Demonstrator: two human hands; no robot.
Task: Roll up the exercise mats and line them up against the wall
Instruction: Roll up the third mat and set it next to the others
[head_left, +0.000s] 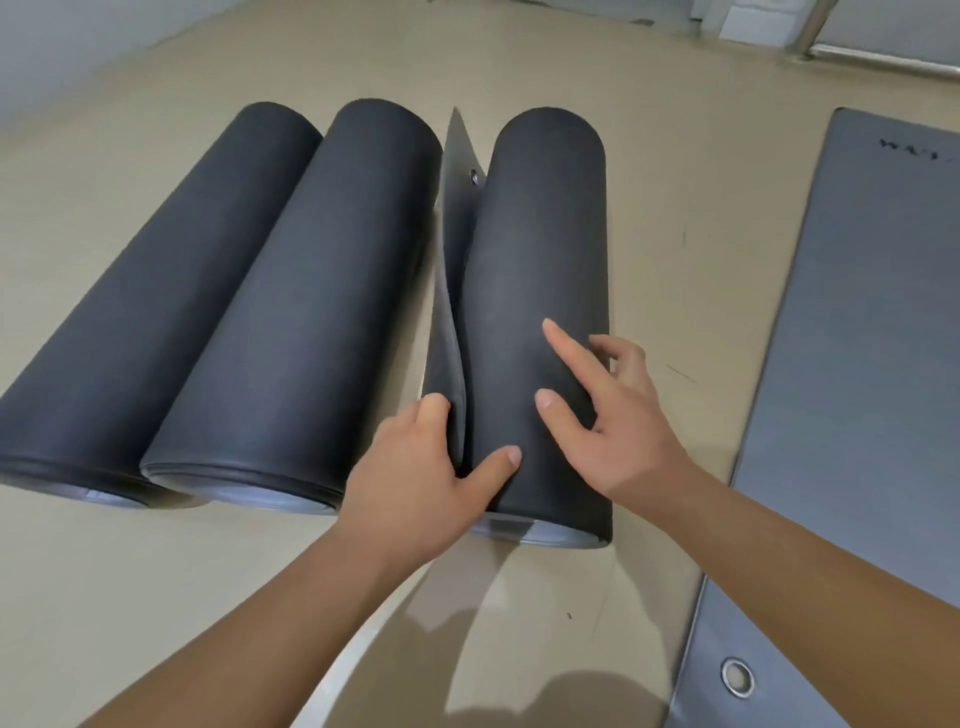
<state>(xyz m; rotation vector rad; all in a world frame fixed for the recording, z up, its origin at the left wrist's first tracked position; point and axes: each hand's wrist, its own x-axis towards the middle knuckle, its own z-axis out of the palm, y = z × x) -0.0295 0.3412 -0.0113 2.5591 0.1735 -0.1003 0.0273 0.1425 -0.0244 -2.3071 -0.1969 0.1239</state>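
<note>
Left hand (415, 478) — fingers pinching the loose outer flap (451, 312) of the third rolled mat (540, 312), thumb on the roll. Right hand (618, 415) — spread flat on the same roll, gripping nothing. Two finished rolls (291, 312) lie just left, touching each other; one flat mat (862, 338) right, all on the beige floor (675, 234).

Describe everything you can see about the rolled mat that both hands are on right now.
The rolled mat is a dark charcoal cylinder, foam-like and matte, lying on the beige floor, rightmost of three rolls. Its loose end flap stands open along the left side, with a metal eyelet near the far corner. A paler grey inner face shows at the near end. The left hand pinches the flap, thumb on the roll; the right hand rests spread fingers on top.
</note>
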